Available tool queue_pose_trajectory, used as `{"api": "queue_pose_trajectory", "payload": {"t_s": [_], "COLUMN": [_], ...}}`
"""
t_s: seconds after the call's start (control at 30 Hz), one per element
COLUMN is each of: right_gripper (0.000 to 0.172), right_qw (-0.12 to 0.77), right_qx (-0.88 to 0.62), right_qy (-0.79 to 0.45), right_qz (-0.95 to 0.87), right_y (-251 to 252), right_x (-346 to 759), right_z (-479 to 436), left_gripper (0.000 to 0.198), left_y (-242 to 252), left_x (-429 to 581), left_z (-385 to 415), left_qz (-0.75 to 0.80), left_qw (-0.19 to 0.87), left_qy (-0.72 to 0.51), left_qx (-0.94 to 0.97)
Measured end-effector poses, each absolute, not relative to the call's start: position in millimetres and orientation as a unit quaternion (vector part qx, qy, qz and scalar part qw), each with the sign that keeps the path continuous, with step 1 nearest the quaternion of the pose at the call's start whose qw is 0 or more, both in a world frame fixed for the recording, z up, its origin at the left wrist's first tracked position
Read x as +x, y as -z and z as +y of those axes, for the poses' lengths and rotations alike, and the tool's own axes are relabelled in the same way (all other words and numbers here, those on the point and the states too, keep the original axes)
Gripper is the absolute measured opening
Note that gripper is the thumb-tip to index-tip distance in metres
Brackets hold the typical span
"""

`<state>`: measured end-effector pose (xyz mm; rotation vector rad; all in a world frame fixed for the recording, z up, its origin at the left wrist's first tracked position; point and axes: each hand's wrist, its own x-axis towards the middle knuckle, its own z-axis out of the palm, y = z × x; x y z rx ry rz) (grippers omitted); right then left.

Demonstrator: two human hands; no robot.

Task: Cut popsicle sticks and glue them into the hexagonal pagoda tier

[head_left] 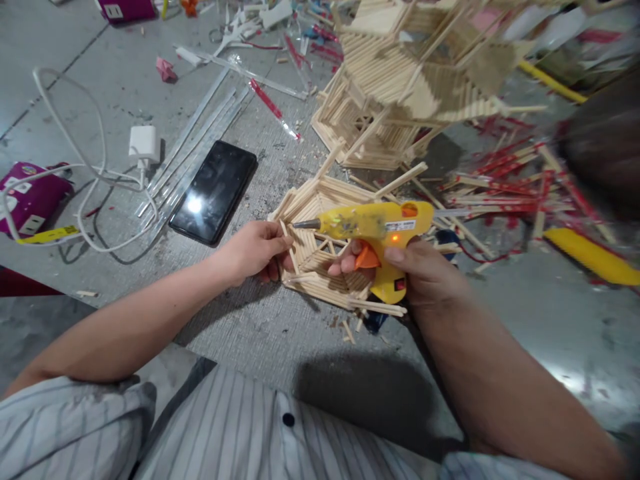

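My right hand (pixel 425 267) is wrapped round a yellow hot glue gun (pixel 345 221) with an orange trigger and a lit orange light. Its metal nozzle points left, over the rim of a small open structure made of thin wooden sticks (pixel 325 293). At that structure's left edge, my left hand (pixel 260 250) is closed, thumb and fingers pinching a stick at the rim. Part of the stick structure is hidden behind the gun and my right fingers. A clear glue stick (pixel 450 213) comes out of the gun's back end.
A larger stick structure (pixel 370 73) stands behind. A black phone (pixel 214 192), clear glue sticks (pixel 195 140), a white charger (pixel 143 143) with looping cable and a purple power socket (pixel 37 197) lie left. Red-marked sticks (pixel 500 193) and a yellow tool (pixel 593 257) lie right.
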<state>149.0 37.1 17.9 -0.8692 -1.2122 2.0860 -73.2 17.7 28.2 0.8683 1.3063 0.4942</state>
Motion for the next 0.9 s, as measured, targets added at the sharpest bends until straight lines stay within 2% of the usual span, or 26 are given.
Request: {"api": "queue_pose_trajectory", "payload": {"t_s": [0.57, 0.9], "right_gripper": [0.031, 0.023], "right_qw": [0.276, 0.297], "right_qx": [-0.331, -0.293], "right_qy": [-0.776, -0.796], "right_qz": [-0.460, -0.437], "right_y": [-22.6, -22.3], "right_x": [146.0, 143.9], "right_z": [38.8, 41.2], "left_gripper": [0.021, 0.019], "left_y": [-27.5, -30.9], "left_x": [-76.1, -76.5], "left_z": [21.2, 21.8], "left_qz": [0.590, 0.600], "left_qw": [0.671, 0.663], "left_qy": [-0.195, -0.190], "left_qx": [0.404, 0.406]}}
